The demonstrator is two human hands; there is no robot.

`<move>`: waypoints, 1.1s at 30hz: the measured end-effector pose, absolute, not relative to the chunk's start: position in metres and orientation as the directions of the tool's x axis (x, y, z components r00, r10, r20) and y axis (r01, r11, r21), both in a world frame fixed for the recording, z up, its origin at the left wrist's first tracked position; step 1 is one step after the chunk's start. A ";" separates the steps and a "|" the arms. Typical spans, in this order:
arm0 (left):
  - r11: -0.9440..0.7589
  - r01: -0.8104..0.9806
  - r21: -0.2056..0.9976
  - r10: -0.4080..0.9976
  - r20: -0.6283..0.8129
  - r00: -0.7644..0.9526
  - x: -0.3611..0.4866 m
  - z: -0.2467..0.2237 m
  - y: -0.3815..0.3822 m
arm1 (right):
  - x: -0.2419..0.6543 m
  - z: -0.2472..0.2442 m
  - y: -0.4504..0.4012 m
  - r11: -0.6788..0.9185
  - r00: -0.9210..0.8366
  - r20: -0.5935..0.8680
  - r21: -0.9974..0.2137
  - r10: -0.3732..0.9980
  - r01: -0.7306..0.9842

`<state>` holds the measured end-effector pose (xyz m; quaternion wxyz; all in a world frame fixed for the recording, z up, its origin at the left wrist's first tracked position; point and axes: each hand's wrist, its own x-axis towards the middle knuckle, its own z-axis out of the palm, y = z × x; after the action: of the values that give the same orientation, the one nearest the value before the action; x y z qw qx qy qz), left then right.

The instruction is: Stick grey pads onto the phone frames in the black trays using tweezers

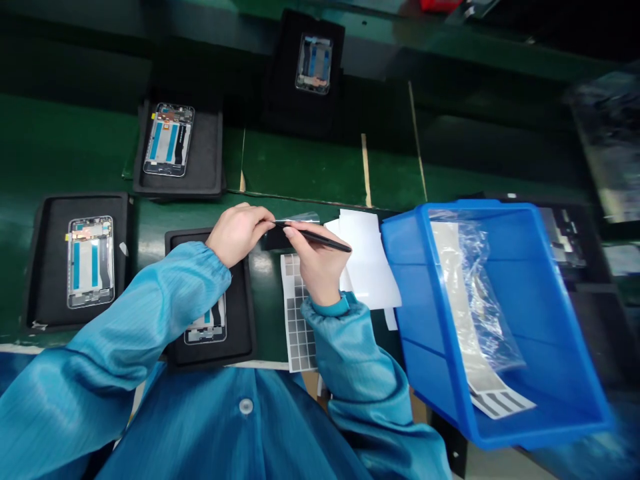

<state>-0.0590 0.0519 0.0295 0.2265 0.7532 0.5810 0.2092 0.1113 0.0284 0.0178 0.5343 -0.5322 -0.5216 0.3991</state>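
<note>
My right hand (320, 267) grips slim black tweezers (327, 241) like a pen, their tip pointing left. Against that tip, the thumb and index finger of my left hand (236, 235) are pinched together; what lies between them is too small to make out. A clear film (304, 218) shows just behind the fingertips. Below my right hand lies a sheet of grey square stickers (299, 333), partly covered by the hand and sleeve. My left sleeve hides much of an opened phone (207, 327) in a black foam tray (241, 333).
More opened phones sit in black trays: one at left (91, 263), one behind it (169, 140), one at the back (314, 63). White papers (367, 260) lie right of my hands. A blue bin (425, 313) holding plastic wrap (485, 293) and strips stands at right.
</note>
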 end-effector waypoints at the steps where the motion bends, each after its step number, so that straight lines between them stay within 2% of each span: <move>1: -0.226 0.787 0.574 0.969 0.048 0.243 -0.059 0.029 0.052 | 0.110 0.019 0.028 0.114 0.151 0.133 -0.986 0.980 0.125; 4: -0.238 0.824 0.514 0.965 0.031 0.259 -0.068 0.033 0.050 | 0.104 0.024 0.023 0.108 0.166 0.125 -0.988 0.978 0.108; 6: -0.221 0.863 0.454 0.973 0.045 0.225 -0.084 0.040 0.041 | 0.098 0.029 0.017 0.064 0.117 0.075 -0.993 0.990 0.096; 10: -0.123 0.920 0.372 0.991 0.101 0.091 -0.135 0.054 0.000 | 0.076 0.033 0.004 -0.102 -0.132 -0.123 -0.983 0.984 0.152; 14: -0.160 0.917 0.365 0.986 0.101 0.132 -0.171 0.043 -0.056 | 0.048 0.024 -0.006 -0.186 -0.325 -0.257 -0.954 0.910 0.235; 21: -0.174 0.911 0.373 0.976 0.190 0.108 -0.167 0.008 -0.103 | 0.023 0.008 -0.008 -0.185 -0.332 -0.298 -0.925 0.895 0.330; 33: -0.168 0.908 0.383 0.972 0.216 0.089 -0.162 -0.001 -0.105 | 0.018 0.016 -0.005 -0.177 -0.285 -0.331 -0.873 0.900 0.455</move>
<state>-0.1622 -0.1051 -0.0010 0.0753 0.7340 0.6406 0.2126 0.0179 -0.0053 0.0162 0.2118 -0.5593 -0.6055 0.5251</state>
